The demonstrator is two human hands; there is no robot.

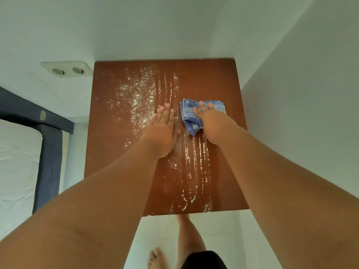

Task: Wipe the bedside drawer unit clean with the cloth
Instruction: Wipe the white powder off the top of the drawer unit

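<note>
The brown top of the bedside drawer unit (213,78) fills the middle of the view, seen from above. White powder (138,98) is scattered over its left half, and streaks of it run down the middle toward the front edge. My right hand (211,123) presses flat on a folded blue cloth (191,117) right of centre. My left hand (163,131) lies flat on the top just left of the cloth, fingers straight, at the edge of the powder.
White walls close in behind and on the right. A double wall socket (67,70) sits at the back left. A bed with a dark blue frame (48,152) and a white mattress stands to the left. My bare leg and foot (155,257) stand on the white floor below.
</note>
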